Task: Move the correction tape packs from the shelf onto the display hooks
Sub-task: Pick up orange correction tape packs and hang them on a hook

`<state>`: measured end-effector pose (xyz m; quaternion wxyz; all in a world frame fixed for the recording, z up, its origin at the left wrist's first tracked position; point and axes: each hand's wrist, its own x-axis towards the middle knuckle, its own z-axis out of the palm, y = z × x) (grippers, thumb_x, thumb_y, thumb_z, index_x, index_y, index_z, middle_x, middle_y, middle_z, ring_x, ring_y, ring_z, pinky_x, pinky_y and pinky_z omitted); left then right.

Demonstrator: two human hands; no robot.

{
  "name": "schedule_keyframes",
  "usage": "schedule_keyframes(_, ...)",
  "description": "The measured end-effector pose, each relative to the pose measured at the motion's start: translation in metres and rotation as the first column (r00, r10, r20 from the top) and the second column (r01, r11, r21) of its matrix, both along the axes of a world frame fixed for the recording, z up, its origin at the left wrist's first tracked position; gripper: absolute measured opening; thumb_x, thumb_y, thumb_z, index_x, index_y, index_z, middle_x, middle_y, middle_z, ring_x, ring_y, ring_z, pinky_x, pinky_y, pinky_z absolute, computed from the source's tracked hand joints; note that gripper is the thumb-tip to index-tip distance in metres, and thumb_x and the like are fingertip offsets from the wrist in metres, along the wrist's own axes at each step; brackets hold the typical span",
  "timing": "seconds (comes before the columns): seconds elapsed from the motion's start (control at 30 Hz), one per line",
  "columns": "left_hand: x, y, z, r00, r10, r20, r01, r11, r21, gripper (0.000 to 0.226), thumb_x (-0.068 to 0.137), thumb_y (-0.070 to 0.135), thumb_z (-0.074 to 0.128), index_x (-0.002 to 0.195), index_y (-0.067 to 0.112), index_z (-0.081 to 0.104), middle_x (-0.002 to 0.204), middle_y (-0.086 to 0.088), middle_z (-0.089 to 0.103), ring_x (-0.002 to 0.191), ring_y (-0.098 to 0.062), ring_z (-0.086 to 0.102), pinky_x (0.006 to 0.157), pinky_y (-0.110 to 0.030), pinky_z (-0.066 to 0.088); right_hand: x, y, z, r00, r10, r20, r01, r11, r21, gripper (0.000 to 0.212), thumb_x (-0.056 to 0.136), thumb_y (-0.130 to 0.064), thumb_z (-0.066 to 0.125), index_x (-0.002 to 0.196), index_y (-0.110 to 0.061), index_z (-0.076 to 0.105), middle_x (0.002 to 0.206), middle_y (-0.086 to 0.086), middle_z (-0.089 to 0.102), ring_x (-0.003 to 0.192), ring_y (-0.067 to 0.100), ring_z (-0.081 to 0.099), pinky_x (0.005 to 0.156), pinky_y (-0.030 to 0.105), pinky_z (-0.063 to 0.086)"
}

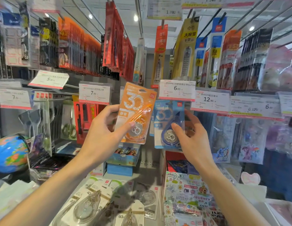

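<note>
Correction tape packs are handled at frame centre: an orange pack (pixel 136 113) is pinched tilted in the left hand (pixel 102 134), kept ready, while a blue pack (pixel 168 123) under the price tag (pixel 176 90) is steadied by the right hand (pixel 193 141), fingers loosely curled around it.

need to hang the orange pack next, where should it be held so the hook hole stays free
Keep hold low on the orange correction tape pack, thumb over the blister bulge and fingers behind the card, coming from its left side as the left hand does now. The hang slot sits at the top edge, so a low grip leaves it clear, and the flat card pinches easily.
</note>
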<state>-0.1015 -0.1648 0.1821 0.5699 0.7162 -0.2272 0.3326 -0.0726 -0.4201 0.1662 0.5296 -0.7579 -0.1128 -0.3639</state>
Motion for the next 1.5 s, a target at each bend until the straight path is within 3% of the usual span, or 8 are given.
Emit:
schedule_keyframes(0.33,0.005,-0.008,-0.003,0.998,0.019,-0.053,-0.019,1.0,-0.007,0.04,0.085,0.032,0.082,0.121,0.035,0.063,0.109,0.025,0.076,0.101,0.004,0.071,0.088,-0.029,0.057,0.046,-0.005,0.005,0.976,-0.097,-0.196,0.09,0.995,-0.044,0.031,0.091,-0.056,0.068,0.114,-0.036,0.062,0.101,-0.012,0.07,0.096,0.013,0.068,0.078,0.033,0.05)
schedule_keyframes(0.5,0.006,-0.015,-0.014,0.993,-0.058,-0.105,0.054,0.998,-0.044,0.034,0.085,0.03,0.082,0.115,0.04,0.068,0.108,0.028,0.075,0.104,0.01,0.068,0.079,-0.018,0.052,0.022,-0.013,-0.002,0.98,-0.195,-0.05,0.189,0.976,-0.108,0.022,0.096,-0.042,0.067,0.115,-0.03,0.068,0.113,-0.011,0.064,0.09,-0.002,0.063,0.078,0.021,0.049)
schedule_keyframes(0.6,0.009,-0.027,-0.022,0.983,-0.129,-0.132,0.118,0.989,-0.086,0.037,0.087,0.029,0.081,0.12,0.038,0.069,0.108,0.024,0.077,0.101,0.007,0.071,0.07,-0.01,0.056,-0.002,-0.011,-0.004,0.999,-0.04,-0.022,0.039,0.996,-0.076,0.012,0.097,-0.041,0.067,0.108,-0.036,0.068,0.104,-0.018,0.071,0.092,-0.009,0.066,0.071,0.008,0.05)
schedule_keyframes(0.77,0.006,-0.05,-0.029,0.959,-0.239,-0.152,0.223,0.968,-0.117,0.033,0.093,0.021,0.074,0.111,0.049,0.074,0.107,0.017,0.08,0.097,-0.002,0.076,0.072,-0.01,0.055,-0.026,0.001,-0.011,0.958,0.271,-0.088,-0.273,0.962,-0.004,0.038,0.09,-0.052,0.07,0.124,-0.036,0.064,0.105,-0.016,0.078,0.098,0.003,0.075,0.082,0.021,0.061)
schedule_keyframes(0.9,0.001,-0.062,-0.031,0.949,-0.285,-0.137,0.277,0.958,-0.08,0.037,0.099,0.023,0.068,0.111,0.058,0.072,0.114,0.02,0.077,0.101,0.001,0.074,0.076,-0.01,0.055,-0.029,0.003,-0.019,0.898,0.43,-0.089,-0.416,0.898,0.146,0.053,0.091,-0.025,0.079,0.135,-0.033,0.051,0.105,0.0,0.081,0.095,0.018,0.08,0.078,0.022,0.062)
schedule_keyframes(1.17,0.008,-0.055,-0.021,0.988,-0.056,-0.141,0.057,0.998,0.003,0.022,0.1,0.027,0.064,0.113,0.045,0.067,0.102,0.014,0.078,0.096,-0.008,0.072,0.094,-0.045,0.058,-0.033,-0.015,-0.026,0.943,0.334,0.001,-0.33,0.933,0.144,0.051,0.089,-0.02,0.08,0.129,-0.039,0.055,0.105,-0.002,0.08,0.094,0.015,0.079,0.08,0.03,0.064)
schedule_keyframes(1.33,0.006,-0.053,0.035,0.997,-0.074,0.005,0.074,0.997,-0.018,0.022,0.098,0.022,0.067,0.117,0.032,0.063,0.096,0.006,0.077,0.081,-0.005,0.073,0.07,-0.02,0.06,-0.038,-0.022,-0.02,0.942,0.329,0.061,-0.335,0.933,0.134,0.057,0.08,-0.034,0.079,0.131,-0.038,0.055,0.105,-0.006,0.08,0.096,0.011,0.078,0.08,0.02,0.06)
schedule_keyframes(1.5,0.003,-0.065,0.063,0.989,-0.11,0.099,0.112,0.994,-0.009,0.024,0.1,0.017,0.064,0.12,0.03,0.063,0.095,0.004,0.074,0.079,-0.005,0.071,0.066,-0.018,0.057,-0.041,-0.02,-0.018,0.947,0.308,0.091,-0.317,0.944,0.096,0.049,0.088,-0.024,0.079,0.124,-0.047,0.056,0.106,-0.008,0.079,0.099,0.009,0.076,0.085,0.02,0.059)
